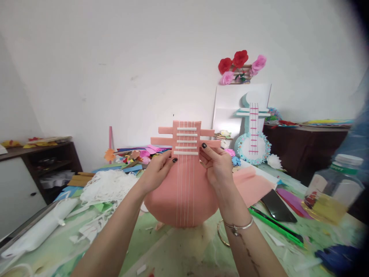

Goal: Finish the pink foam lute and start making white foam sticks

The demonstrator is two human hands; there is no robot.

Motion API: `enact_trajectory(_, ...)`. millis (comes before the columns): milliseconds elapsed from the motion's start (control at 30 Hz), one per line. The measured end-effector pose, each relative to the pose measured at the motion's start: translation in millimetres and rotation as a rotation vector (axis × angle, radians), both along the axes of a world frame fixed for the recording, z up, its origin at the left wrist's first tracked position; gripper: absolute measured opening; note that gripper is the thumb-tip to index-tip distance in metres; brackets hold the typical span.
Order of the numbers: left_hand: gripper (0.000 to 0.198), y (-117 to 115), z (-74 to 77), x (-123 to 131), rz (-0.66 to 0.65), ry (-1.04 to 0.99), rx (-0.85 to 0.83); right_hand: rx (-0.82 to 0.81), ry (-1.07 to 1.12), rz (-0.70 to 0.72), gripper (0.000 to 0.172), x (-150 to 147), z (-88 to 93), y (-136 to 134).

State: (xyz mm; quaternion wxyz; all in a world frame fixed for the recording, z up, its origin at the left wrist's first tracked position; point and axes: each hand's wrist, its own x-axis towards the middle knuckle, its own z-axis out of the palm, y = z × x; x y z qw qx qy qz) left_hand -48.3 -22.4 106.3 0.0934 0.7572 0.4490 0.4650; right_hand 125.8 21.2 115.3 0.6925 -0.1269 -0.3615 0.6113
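Note:
A pink paper lute [167, 200] stands upright over the table in front of me. Several white strips cross its neck, thin white strings run down its body, and pink pegs stick out on both sides. My left hand [158, 170] grips the left edge of the neck, thumb on the front. On the other side my right hand [217, 163] holds the neck below the lower right peg, its thumb near that peg. The fingers behind the lute are partly hidden. Pink paper [250, 186] lies on the table just right of my right hand.
Around the lute on the green table [173, 257] are a white string heap [108, 186], a green cutter [276, 227], a black phone [279, 206] and a bottle [333, 192] of yellow liquid. A blue-white paper lute [253, 144] stands behind, near paper flowers [240, 58].

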Motion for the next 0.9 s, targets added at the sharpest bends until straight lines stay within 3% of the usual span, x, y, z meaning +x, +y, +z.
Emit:
enact_trajectory(333, 0.028, 4.2, -2.8, -3.2, 0.002, -0.060, -0.046, 0.058, -0.028, 0.062, 0.019, 7.4, -1.7, 6.2)
enact_trajectory(600, 0.029, 4.1, -1.9, -3.5, 0.014, -0.046, -0.039, 0.115, -0.047, -0.181, 0.031, 12.3, -2.1, 11.1)
enact_trajectory(900, 0.028, 3.5, -2.3, -4.2, 0.004, -0.054, -0.041, 0.103, -0.054, -0.243, 0.022, 8.9, -3.8, 9.0)
